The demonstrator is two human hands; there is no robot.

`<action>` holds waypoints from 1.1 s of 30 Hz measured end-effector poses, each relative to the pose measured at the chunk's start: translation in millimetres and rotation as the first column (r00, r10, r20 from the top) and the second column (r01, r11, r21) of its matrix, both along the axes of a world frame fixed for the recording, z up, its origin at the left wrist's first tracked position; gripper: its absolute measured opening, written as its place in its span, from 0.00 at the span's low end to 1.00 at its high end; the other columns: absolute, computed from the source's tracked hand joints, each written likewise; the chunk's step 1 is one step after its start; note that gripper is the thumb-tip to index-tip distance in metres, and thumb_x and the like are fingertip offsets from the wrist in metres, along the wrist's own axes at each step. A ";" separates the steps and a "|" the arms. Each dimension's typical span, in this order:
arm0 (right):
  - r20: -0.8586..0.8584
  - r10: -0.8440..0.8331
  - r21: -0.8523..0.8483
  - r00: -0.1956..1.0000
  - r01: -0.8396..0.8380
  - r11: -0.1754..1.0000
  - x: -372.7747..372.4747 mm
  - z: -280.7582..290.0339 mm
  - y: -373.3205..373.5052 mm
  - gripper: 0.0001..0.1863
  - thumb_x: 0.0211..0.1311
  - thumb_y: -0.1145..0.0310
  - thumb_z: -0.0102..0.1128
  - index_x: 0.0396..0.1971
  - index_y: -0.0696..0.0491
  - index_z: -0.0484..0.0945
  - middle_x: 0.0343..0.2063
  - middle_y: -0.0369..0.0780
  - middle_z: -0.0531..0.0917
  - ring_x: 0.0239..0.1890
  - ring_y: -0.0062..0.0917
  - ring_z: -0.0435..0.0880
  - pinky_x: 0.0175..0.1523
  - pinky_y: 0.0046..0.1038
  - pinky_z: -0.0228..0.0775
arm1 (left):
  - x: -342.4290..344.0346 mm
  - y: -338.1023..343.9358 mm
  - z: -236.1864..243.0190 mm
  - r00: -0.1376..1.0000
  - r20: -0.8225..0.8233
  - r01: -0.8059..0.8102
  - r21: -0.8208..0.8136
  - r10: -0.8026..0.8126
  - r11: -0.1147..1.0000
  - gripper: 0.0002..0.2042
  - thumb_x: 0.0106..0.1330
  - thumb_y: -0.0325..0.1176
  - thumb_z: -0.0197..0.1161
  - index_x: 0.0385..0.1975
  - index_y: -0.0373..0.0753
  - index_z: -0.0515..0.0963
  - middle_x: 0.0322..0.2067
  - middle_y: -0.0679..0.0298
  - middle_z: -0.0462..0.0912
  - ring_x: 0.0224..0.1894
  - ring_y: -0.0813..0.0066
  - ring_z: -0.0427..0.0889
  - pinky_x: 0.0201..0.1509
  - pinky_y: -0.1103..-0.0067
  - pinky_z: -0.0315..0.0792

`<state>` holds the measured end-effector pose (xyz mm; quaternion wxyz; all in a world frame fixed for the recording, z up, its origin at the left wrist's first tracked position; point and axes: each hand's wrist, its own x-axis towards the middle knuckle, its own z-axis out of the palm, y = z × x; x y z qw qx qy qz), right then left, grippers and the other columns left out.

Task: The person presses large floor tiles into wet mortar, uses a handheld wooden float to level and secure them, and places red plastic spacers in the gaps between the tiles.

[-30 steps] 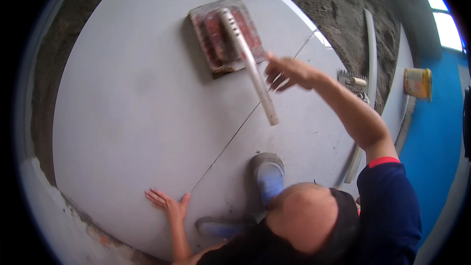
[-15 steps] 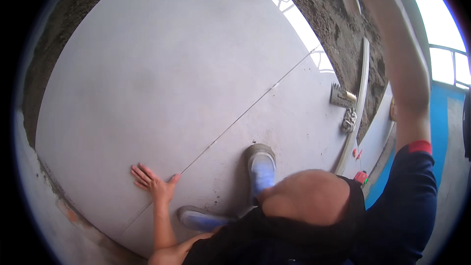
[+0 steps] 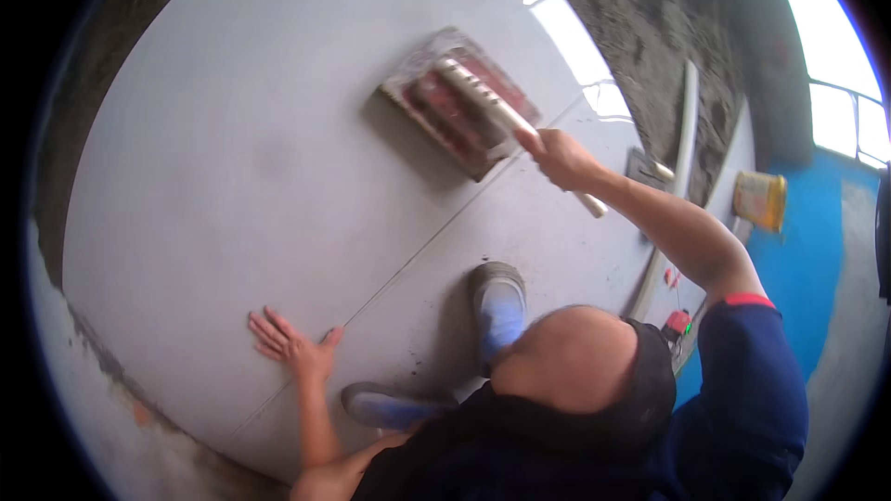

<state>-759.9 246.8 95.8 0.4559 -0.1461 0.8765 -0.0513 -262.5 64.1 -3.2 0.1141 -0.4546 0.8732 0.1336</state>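
Head view: the right hand (image 3: 561,158) is now closed around the pale handle of the flat red tool (image 3: 450,111). One second ago its fingers were loose beside this handle, and half a second ago the arm was raised high and the tool was out of sight. Now the tool is again above the large pale tile (image 3: 232,176), near the seam (image 3: 408,264); I cannot tell if it touches the surface. I judge that the work is continuing at this joint, with the tool under firm control. The left hand (image 3: 295,348) stays flat on the tile beside the seam, its fingers spread and holding nothing.

About containers, I see only one: a yellow bucket (image 3: 760,201) at the right, beside the blue surface (image 3: 789,288). Its inside does not show, so I cannot tell what it contains. A trowel (image 3: 642,167) lies nearer, beside a long pale bar (image 3: 689,130).
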 end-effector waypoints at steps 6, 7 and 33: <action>0.132 -0.133 -0.271 0.982 0.165 0.948 8.8 66.4 -75.2 0.38 0.71 0.33 0.38 0.29 0.57 0.75 0.18 0.33 0.71 0.17 0.18 0.72 0.20 0.26 0.67 | 6.5 -7.5 -8.6 0.999 -0.032 -0.011 -0.031 0.010 0.999 0.69 0.39 0.61 0.77 0.75 0.37 0.36 0.76 0.45 0.29 0.78 0.47 0.27 0.73 0.42 0.31; 0.158 -0.115 -0.348 0.981 0.164 0.923 9.0 78.2 -88.8 0.38 0.71 0.33 0.37 0.28 0.58 0.75 0.17 0.33 0.71 0.16 0.18 0.72 0.20 0.26 0.67 | 3.8 -7.8 -7.4 1.000 -0.020 -0.018 -0.031 0.017 0.999 0.69 0.38 0.59 0.78 0.75 0.37 0.36 0.76 0.45 0.29 0.78 0.48 0.28 0.74 0.43 0.31; -0.037 -0.009 -0.333 0.999 -0.004 0.943 117.2 36.1 -72.6 0.33 0.71 0.33 0.41 0.21 0.48 0.70 0.12 0.26 0.63 0.11 0.13 0.62 0.14 0.23 0.55 | 141.3 -62.6 -11.2 0.843 -0.011 -0.535 0.062 0.537 0.842 0.49 0.65 0.60 0.60 0.72 0.29 0.47 0.74 0.40 0.41 0.77 0.49 0.39 0.76 0.50 0.40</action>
